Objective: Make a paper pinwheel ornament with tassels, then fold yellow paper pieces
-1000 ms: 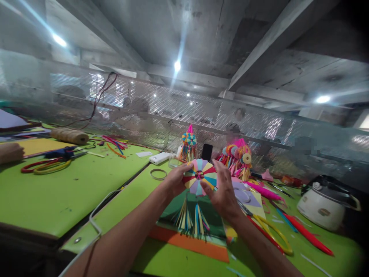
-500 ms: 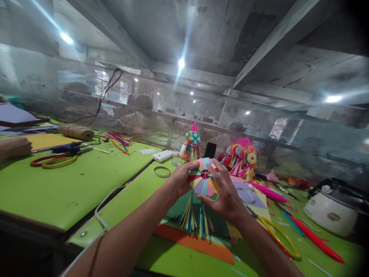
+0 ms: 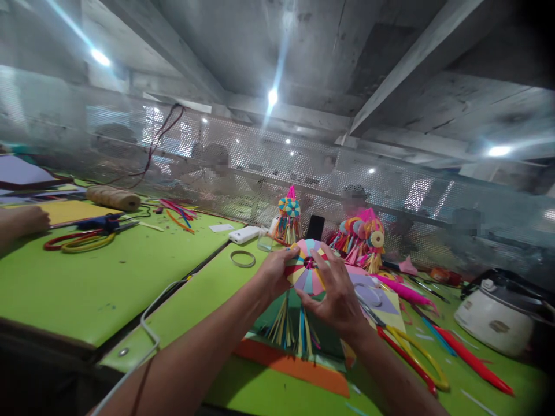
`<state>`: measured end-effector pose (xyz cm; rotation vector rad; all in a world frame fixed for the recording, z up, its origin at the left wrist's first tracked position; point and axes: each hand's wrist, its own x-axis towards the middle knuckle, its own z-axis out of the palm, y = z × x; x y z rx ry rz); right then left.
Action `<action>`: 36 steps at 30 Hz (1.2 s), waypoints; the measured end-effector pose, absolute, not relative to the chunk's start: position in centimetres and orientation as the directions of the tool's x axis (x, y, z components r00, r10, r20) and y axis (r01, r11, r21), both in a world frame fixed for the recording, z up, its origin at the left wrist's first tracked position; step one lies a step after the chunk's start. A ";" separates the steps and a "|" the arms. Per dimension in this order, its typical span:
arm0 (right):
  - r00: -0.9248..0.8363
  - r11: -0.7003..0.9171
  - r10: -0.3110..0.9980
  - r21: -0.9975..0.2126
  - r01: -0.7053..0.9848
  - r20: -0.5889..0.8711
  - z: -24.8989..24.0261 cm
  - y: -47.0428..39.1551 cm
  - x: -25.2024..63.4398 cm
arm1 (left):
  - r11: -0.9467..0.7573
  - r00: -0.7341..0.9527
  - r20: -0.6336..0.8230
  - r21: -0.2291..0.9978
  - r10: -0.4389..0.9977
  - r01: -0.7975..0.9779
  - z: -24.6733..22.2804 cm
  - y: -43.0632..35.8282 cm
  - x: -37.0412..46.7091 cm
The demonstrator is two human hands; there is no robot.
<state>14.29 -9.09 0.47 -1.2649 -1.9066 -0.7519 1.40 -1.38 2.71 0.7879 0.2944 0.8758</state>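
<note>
A round paper ornament (image 3: 306,279) with pastel and bright wedges is held upright between my two hands. My left hand (image 3: 277,268) pinches its left edge, thumb along the upper rim. The fingers of my right hand (image 3: 336,289) curl over its right side, with the thumb under the lower edge. Paper tassels (image 3: 284,326) in cream, blue and yellow hang below the disc. Behind them lie green paper sheets (image 3: 332,341) with an orange sheet (image 3: 295,365) at the front. Scissors with yellow and red handles (image 3: 416,352) rest beside my right forearm.
Finished tasselled ornaments (image 3: 289,211) stand at the back, near a black phone (image 3: 316,227). A tape ring (image 3: 242,259) and white power bank (image 3: 245,234) lie left. A rice cooker (image 3: 494,318) sits right. Another person's hand (image 3: 26,222) is at far left, by a twine spool (image 3: 113,198).
The fingers of my right hand have closed in slightly on the disc's right side. Otherwise the ornament stays in nearly the same place, and the view has shifted a little.
</note>
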 end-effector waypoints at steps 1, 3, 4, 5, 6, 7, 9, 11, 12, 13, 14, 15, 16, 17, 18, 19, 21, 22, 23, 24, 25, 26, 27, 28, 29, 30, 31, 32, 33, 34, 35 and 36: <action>-0.264 0.354 0.517 0.077 0.932 0.815 0.5 -9.1 14.4 | 0.382 0.620 0.079 0.725 0.780 -0.573 2.7 -1.4 1.4; -0.268 0.367 0.522 0.070 0.928 0.810 0.5 -9.1 14.5 | 0.371 0.611 0.079 0.732 0.787 -0.572 2.6 -1.3 1.5; -0.270 0.375 0.526 0.065 0.925 0.806 0.5 -9.1 14.6 | 0.368 0.610 0.076 0.736 0.789 -0.568 2.5 -1.2 1.5; -0.272 0.382 0.530 0.060 0.922 0.803 0.6 -9.1 14.7 | 0.370 0.611 0.071 0.740 0.788 -0.563 2.5 -1.2 1.6; -0.272 0.387 0.533 0.055 0.920 0.801 0.7 -9.2 14.7 | 0.372 0.613 0.067 0.741 0.787 -0.559 2.4 -1.1 1.6; -0.271 0.390 0.534 0.051 0.919 0.801 0.7 -9.3 14.8 | 0.373 0.615 0.068 0.741 0.786 -0.558 2.4 -1.1 1.6; -0.262 0.389 0.540 0.039 0.920 0.800 0.8 -9.5 14.9 | 0.367 0.619 0.084 0.739 0.781 -0.564 2.5 -0.9 1.5; -0.248 0.385 0.551 0.021 0.923 0.797 0.8 -9.8 15.1 | 0.347 0.604 0.102 0.738 0.790 -0.579 2.6 -0.7 1.4; -0.236 0.382 0.554 0.008 0.924 0.798 0.7 -9.8 15.1 | 0.335 0.592 0.108 0.737 0.799 -0.587 2.7 -0.7 1.3; -0.223 0.379 0.552 -0.004 0.925 0.804 0.7 -9.9 15.2 | 0.322 0.578 0.114 0.737 0.808 -0.594 2.8 -0.6 1.2; -0.211 0.378 0.543 -0.013 0.926 0.813 0.6 -9.9 15.2 | 0.311 0.568 0.120 0.736 0.814 -0.601 2.9 -0.5 1.1; -0.202 0.381 0.530 -0.018 0.924 0.824 0.5 -9.8 15.3 | 0.301 0.559 0.126 0.735 0.819 -0.607 2.9 -0.4 1.1; -0.200 0.386 0.518 -0.020 0.922 0.832 0.5 -9.8 15.3 | 0.296 0.555 0.132 0.734 0.821 -0.611 3.0 -0.4 1.0; -0.202 0.394 0.512 -0.020 0.919 0.835 0.5 -9.7 15.4 | 0.296 0.555 0.134 0.731 0.821 -0.614 3.0 -0.4 1.0; -0.210 0.405 0.510 -0.017 0.914 0.834 0.4 -9.7 15.4 | 0.299 0.555 0.131 0.730 0.822 -0.615 2.9 -0.3 1.0; -0.221 0.416 0.511 -0.014 0.909 0.831 0.4 -9.6 15.5 | 0.301 0.553 0.126 0.729 0.824 -0.614 2.9 -0.3 1.0; -0.232 0.428 0.519 -0.015 0.904 0.823 0.4 -9.6 15.6 | 0.301 0.556 0.123 0.735 0.822 -0.607 2.8 -0.2 1.0; -0.231 0.429 0.521 -0.018 0.903 0.822 0.4 -9.5 15.7 | 0.297 0.564 0.132 0.740 0.815 -0.603 2.8 -0.2 1.0; -0.227 0.428 0.522 -0.023 0.904 0.822 0.4 -9.5 15.7 | 0.289 0.569 0.145 0.745 0.809 -0.602 2.8 -0.2 1.0; -0.220 0.426 0.522 -0.028 0.904 0.824 0.4 -9.4 15.7 | 0.281 0.572 0.158 0.747 0.805 -0.602 2.8 -0.1 1.0; -0.213 0.425 0.520 -0.034 0.904 0.827 0.3 -9.4 15.8 | 0.274 0.571 0.168 0.748 0.804 -0.605 2.8 -0.2 0.9; -0.209 0.428 0.517 -0.039 0.903 0.830 0.3 -9.4 15.8 | 0.268 0.566 0.172 0.748 0.806 -0.608 2.8 -0.2 0.9; -0.207 0.433 0.512 -0.043 0.900 0.833 0.3 -9.3 15.8 | 0.264 0.562 0.171 0.748 0.809 -0.608 2.9 -0.3 0.9; -0.207 0.440 0.508 -0.046 0.897 0.836 0.3 -9.3 15.7 | 0.265 0.560 0.167 0.749 0.812 -0.607 2.9 -0.4 0.8; -0.207 0.447 0.506 -0.050 0.893 0.837 0.3 -9.3 15.7 | 0.268 0.562 0.163 0.750 0.811 -0.605 3.0 -0.5 0.8; -0.207 0.454 0.506 -0.055 0.889 0.838 0.3 -9.2 15.6 | 0.271 0.567 0.162 0.751 0.808 -0.602 3.1 -0.6 0.8; -0.207 0.462 0.504 -0.060 0.885 0.838 0.3 -9.2 15.6 | 0.271 0.570 0.164 0.752 0.805 -0.600 3.1 -0.7 0.8; -0.208 0.471 0.504 -0.064 0.880 0.838 0.3 -9.3 15.6 | 0.268 0.571 0.167 0.754 0.804 -0.599 3.2 -0.8 0.8; -0.212 0.480 0.503 -0.067 0.875 0.838 0.3 -9.3 15.6 | 0.263 0.569 0.168 0.758 0.805 -0.597 3.2 -0.9 0.8; -0.216 0.489 0.503 -0.069 0.870 0.837 0.2 -9.3 15.6 | 0.255 0.561 0.169 0.760 0.810 -0.598 3.1 -0.9 0.9; -0.221 0.496 0.502 -0.068 0.866 0.836 0.2 -9.3 15.6 | 0.246 0.552 0.171 0.762 0.816 -0.599 3.0 -0.9 0.9; -0.225 0.500 0.502 -0.067 0.864 0.835 0.1 -9.2 15.6 | 0.237 0.544 0.175 0.762 0.821 -0.603 2.9 -0.9 1.0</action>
